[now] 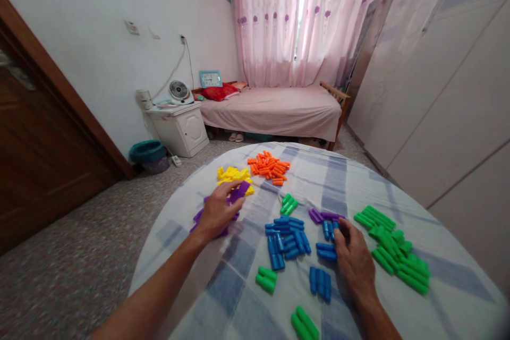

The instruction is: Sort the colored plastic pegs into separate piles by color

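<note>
blue-checked tablecloth (231, 279) bears bright pieces (297, 242) before a pink-covered bed (274, 109).

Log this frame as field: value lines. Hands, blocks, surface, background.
left hand: holds purple block; purple pile partly hidden by it
right hand: fingertips at blue blocks, grip unclear
far side: orange pile, yellow pile
between hands: blue cluster
right of right hand: green cluster
surface: checked tablecloth
background: bed, desk fan, pink curtains
</note>
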Tool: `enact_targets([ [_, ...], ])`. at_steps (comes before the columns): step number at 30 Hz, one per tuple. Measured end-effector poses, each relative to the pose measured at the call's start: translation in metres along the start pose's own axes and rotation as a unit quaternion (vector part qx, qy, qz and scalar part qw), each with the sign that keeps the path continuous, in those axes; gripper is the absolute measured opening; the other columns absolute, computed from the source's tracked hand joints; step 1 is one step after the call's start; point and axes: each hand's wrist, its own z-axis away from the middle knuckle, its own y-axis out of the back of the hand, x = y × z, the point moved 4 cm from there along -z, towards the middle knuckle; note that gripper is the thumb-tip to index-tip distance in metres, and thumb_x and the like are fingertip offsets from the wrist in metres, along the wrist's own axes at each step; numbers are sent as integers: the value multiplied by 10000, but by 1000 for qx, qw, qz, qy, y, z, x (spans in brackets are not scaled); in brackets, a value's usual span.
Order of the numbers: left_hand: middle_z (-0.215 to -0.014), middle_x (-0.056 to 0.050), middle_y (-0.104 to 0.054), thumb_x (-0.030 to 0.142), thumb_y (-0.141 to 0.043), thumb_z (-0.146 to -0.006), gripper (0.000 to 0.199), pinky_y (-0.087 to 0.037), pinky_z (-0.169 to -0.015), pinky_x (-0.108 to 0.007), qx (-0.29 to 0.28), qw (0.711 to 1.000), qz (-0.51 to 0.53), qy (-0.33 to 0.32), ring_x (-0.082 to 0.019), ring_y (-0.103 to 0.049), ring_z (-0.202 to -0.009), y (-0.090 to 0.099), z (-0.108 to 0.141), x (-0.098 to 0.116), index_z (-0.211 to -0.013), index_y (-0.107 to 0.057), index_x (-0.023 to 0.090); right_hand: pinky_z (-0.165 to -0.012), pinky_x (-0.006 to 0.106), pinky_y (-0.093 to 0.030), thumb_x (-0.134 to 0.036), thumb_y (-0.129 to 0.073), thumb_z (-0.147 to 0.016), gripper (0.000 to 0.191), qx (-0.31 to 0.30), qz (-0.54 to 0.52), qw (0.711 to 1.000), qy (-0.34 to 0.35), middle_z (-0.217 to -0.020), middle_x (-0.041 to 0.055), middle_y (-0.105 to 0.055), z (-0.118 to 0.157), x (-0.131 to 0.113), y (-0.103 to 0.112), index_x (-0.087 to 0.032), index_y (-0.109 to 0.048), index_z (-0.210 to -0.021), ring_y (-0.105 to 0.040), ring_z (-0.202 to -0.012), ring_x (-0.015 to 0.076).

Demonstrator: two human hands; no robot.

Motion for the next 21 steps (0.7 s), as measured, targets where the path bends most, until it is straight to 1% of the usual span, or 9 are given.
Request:
enact_targets([
  [2,-1144,-51,-600,365,-528,-787,404,-469,-891,-345,19,997,-28,71,-201,-585,-1003,22,15,-37,-1162,-551,215,-914,391,-387,-482,-338,-787,541,3,9,1000,0,-1189,105,-563,0,2,-1,-178,-522,-1195,-528,-1066,253],
  [5,-1104,-67,-612,356,-530,-765,406,-473,-883,-351,1,992,-65,113,-211,-593,-983,30,26,-73,-1124,-575,172,-911,402,-385,-487,-340,-775,549,7,8,1000,3,-1181,111,-566,-1,4,-1,-176,-529,-1185,-527,-1062,261],
  [7,-1089,-74,-616,336,-516,-769,390,-463,-900,-359,-12,990,-81,113,-213,-587,-996,26,28,-84,-1112,-580,160,-919,399,-380,-487,-348,-772,550,6,0,1000,3,-1186,112,-565,-2,4,-1,-173,-529,-1186,-524,-1068,259],
  [9,-1077,-80,-618,338,-496,-784,365,-451,-917,-379,-7,990,-94,105,-222,-577,-1010,21,27,-84,-1087,-589,157,-923,396,-378,-481,-358,-776,548,-1,-12,1000,-8,-1195,115,-562,-1,3,0,-167,-526,-1193,-525,-1072,256],
  [12,-1122,-97,-597,346,-485,-796,347,-419,-956,-424,31,992,-104,71,-246,-541,-1063,15,20,-62,-1069,-594,161,-941,398,-365,-471,-353,-793,536,-10,-36,999,-28,-1208,117,-556,0,0,2,-156,-528,-1191,-518,-1089,255],
  [14,-1159,-95,-583,325,-493,-796,330,-385,-996,-430,37,995,-81,31,-247,-513,-1112,7,12,-34,-1069,-593,168,-968,397,-342,-469,-332,-820,519,-7,-52,998,-33,-1225,106,-548,1,-1,3,-160,-527,-1188,-495,-1124,249],
  [15,-1163,-87,-585,308,-494,-800,314,-374,-1011,-418,24,998,-58,5,-237,-506,-1126,-1,6,-17,-1066,-593,174,-979,395,-332,-469,-321,-833,510,-4,-59,998,-36,-1234,98,-543,1,-1,3,-166,-524,-1190,-485,-1138,244],
  [18,-1118,-60,-611,257,-506,-811,263,-398,-990,-334,-71,992,22,-100,-187,-535,-1082,-43,-11,42,-1046,-599,184,-980,386,-329,-471,-304,-856,486,7,-81,996,-46,-1229,83,-545,1,0,3,-188,-520,-1187,-484,-1136,231],
  [21,-1088,-63,-621,230,-549,-785,278,-434,-931,-292,-178,970,22,-167,-181,-559,-1026,-102,-26,88,-1052,-607,179,-976,375,-331,-471,-317,-856,474,17,-99,994,-44,-1217,83,-550,1,2,3,-192,-528,-1176,-489,-1126,226],
])
